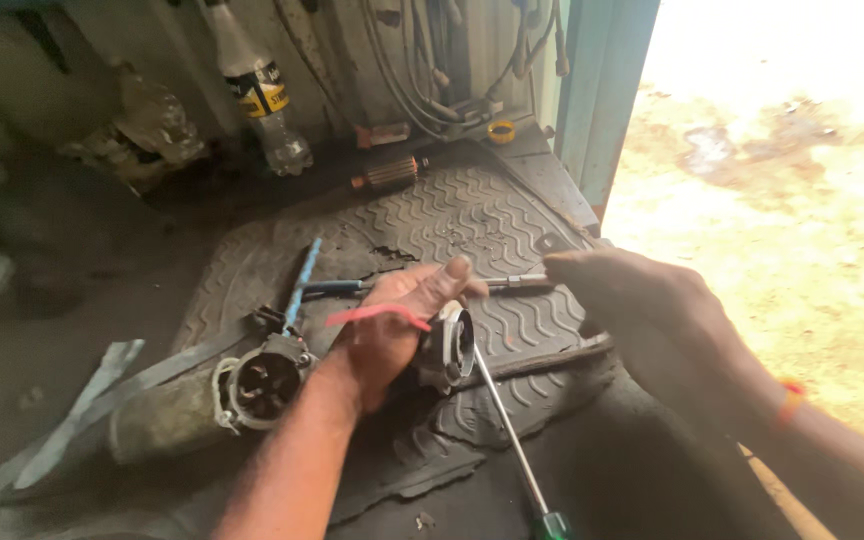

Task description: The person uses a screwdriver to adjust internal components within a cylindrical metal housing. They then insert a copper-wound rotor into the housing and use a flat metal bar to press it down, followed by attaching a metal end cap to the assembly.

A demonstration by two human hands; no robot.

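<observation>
My left hand (392,335) has its grip clamped on a round metal motor part (449,347) over the ribbed rubber mat (472,215). My right hand (642,300) pinches a slim metal tool (515,283) just beyond it. A long screwdriver (512,445) lies near, a cylindrical housing (260,385) to the left.

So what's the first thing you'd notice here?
Probably the left hand in the middle, gripping a round metal motor part on the ribbed rubber mat. The right hand reaches in beside it, and a long screwdriver lies slanting below.
</observation>
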